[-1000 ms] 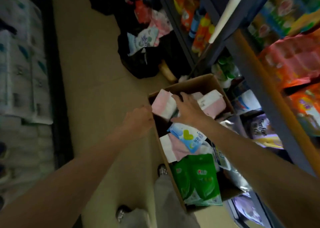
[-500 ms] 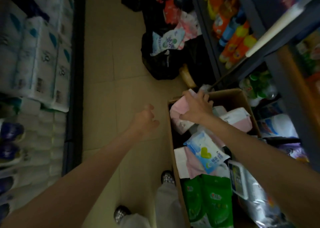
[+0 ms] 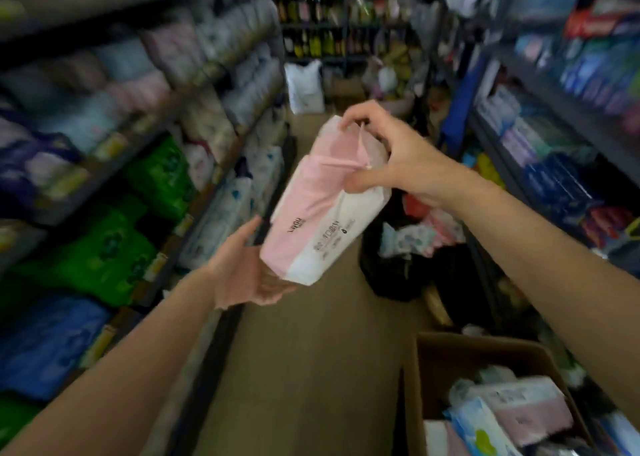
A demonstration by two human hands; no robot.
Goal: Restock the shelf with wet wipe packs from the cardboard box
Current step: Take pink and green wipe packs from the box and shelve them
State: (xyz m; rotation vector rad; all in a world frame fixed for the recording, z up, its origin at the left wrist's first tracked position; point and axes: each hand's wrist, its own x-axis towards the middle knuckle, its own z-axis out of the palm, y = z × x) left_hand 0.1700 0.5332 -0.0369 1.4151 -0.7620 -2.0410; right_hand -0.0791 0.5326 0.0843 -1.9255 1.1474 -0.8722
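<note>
A pink and white wet wipe pack (image 3: pixel 322 209) hangs tilted in mid-air over the aisle. My right hand (image 3: pixel 394 157) grips its top end, thumb on the near face and fingers curled over the upper edge. Below it, my left hand (image 3: pixel 249 272) is spread palm up, its fingers touching the pack's lower end. The cardboard box (image 3: pixel 429 358) stands on the floor at the bottom right, with more pink, white and blue packs (image 3: pixel 519 410) inside. The shelf on the left (image 3: pixel 194 164) is blurred and full of packaged goods.
Shelving on the right (image 3: pixel 540 119) holds blue and red packages. Black bags (image 3: pixel 391 272) with loose packs sit on the floor beside it, just beyond the box. A white bag (image 3: pixel 304 84) stands far down the aisle. Tan floor (image 3: pixel 304 369) runs between the shelves.
My right hand has lifted the pink pack out of the box to chest height. My left hand has come up under it. The view has swung up from the box to the aisle.
</note>
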